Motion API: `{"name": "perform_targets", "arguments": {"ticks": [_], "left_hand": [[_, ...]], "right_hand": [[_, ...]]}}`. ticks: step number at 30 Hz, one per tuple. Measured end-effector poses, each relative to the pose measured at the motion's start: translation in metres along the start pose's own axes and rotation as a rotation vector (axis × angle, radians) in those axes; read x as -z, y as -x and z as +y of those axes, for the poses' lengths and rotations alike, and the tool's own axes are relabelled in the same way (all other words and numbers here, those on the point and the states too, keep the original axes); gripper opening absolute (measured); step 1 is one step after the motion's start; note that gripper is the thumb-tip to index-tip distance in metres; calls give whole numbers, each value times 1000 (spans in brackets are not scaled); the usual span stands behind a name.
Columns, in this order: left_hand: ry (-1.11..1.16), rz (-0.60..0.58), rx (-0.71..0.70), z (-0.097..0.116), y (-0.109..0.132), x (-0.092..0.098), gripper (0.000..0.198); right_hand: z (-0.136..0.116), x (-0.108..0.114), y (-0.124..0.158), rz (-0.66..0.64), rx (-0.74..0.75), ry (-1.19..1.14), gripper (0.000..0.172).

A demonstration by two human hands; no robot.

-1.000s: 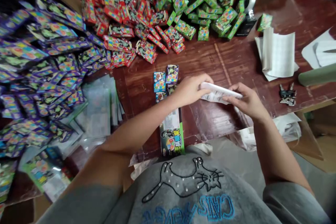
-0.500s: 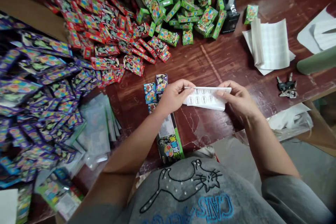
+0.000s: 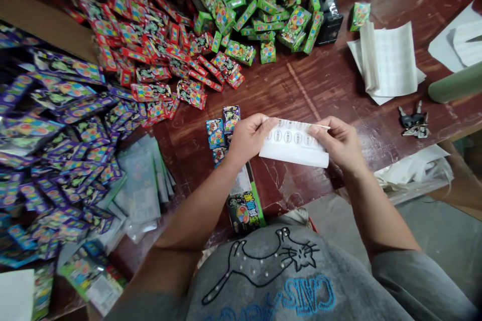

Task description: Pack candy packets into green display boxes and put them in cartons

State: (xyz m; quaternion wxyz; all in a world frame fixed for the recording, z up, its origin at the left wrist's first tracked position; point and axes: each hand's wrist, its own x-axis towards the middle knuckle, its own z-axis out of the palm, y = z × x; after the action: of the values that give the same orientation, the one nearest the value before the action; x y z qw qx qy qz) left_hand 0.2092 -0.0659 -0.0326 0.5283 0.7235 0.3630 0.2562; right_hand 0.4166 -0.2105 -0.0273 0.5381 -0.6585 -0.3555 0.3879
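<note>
A white sheet of round stickers (image 3: 294,144) is held above the dark red wooden table (image 3: 320,85). My left hand (image 3: 246,138) pinches its left end and my right hand (image 3: 337,143) pinches its right end, both closed on it. Two small boxes, one blue (image 3: 215,133) and one purple (image 3: 231,118), lie just left of my left hand. A green flat carton (image 3: 245,203) lies under my left forearm at the table's near edge.
Heaps of small boxes fill the table: purple (image 3: 56,125) at left, red (image 3: 150,45) at the back, green (image 3: 259,5) at back centre. Clear bags (image 3: 141,185) lie at left. White sticker sheets (image 3: 389,62), a tape dispenser (image 3: 327,10) and keys (image 3: 412,123) sit at right.
The sticker sheet, edge-on a second ago, has been turned and unfolded so its face with round stickers shows, hanging lower between both hands. The view has tilted slightly.
</note>
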Motion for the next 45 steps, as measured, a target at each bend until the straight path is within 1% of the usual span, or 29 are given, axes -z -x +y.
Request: {"name": "perform_targets", "arguments": {"ticks": [2, 3, 5, 6, 7, 8, 9, 10, 11, 12, 13, 16, 18, 21, 24, 26, 30, 32, 34, 38, 41, 43, 45], "left_hand": [[-171, 44, -8, -2, -4, 1, 52], [-291, 79, -29, -1, -5, 0, 51], [-542, 145, -90, 4, -2, -7, 34], [-648, 145, -130, 7, 2, -12, 26], [-729, 107, -181, 9, 7, -19, 21], [-788, 28, -244, 11, 13, -26, 19], [-833, -78, -312, 12, 20, -34, 18], [-867, -179, -381, 12, 25, -41, 19], [-895, -257, -437, 11, 30, -48, 22], [-920, -302, -471, 10, 34, -53, 25], [-942, -320, -483, 8, 36, -56, 29], [-971, -319, -468, 6, 36, -59, 31], [-971, -319, -460, 7, 35, -58, 30], [-981, -314, -450, 11, 34, -57, 28], [-991, -326, -430, 16, 33, -58, 27], [-970, -341, -408, 17, 31, -59, 26], [-926, -340, -403, 14, 28, -57, 25], [-926, -338, -417, 13, 27, -55, 24], [-940, -341, -424, 13, 28, -54, 23], [-993, -335, -424, 13, 33, -52, 20], [-1011, -306, -422, 12, 37, -52, 19], [-1021, -286, -434, 10, 40, -53, 18], [-1033, -271, -449, 10, 41, -53, 18]], "right_hand": [[6, 3, -4, 9, 64, 153, 44], [11, 5, -8, 14, 114, 265, 44], [23, 11, -15, 37, 222, 529, 42], [29, 14, -19, 47, 265, 652, 40], [34, 16, -21, 53, 295, 752, 38], [38, 19, -23, 52, 311, 821, 37], [40, 22, -24, 42, 316, 860, 35], [40, 25, -25, 23, 315, 877, 33], [39, 28, -25, -6, 312, 876, 30], [37, 31, -25, -43, 306, 860, 29], [34, 34, -26, -83, 297, 833, 27], [25, 41, -29, -163, 253, 748, 26], [24, 42, -31, -155, 237, 738, 23], [27, 39, -33, -125, 253, 775, 17], [31, 34, -33, -117, 262, 823, 20], [31, 34, -33, -117, 259, 868, 27], [23, 44, -39, -137, 240, 983, 56], [18, 52, -45, -126, 239, 1011, 61], [13, 58, -52, -148, 240, 1009, 57], [6, 63, -58, -323, 271, 995, 43], [1, 61, -52, -415, 277, 1004, 46], [0, 57, -46, -439, 275, 987, 49], [2, 50, -39, -409, 275, 948, 46]]}}
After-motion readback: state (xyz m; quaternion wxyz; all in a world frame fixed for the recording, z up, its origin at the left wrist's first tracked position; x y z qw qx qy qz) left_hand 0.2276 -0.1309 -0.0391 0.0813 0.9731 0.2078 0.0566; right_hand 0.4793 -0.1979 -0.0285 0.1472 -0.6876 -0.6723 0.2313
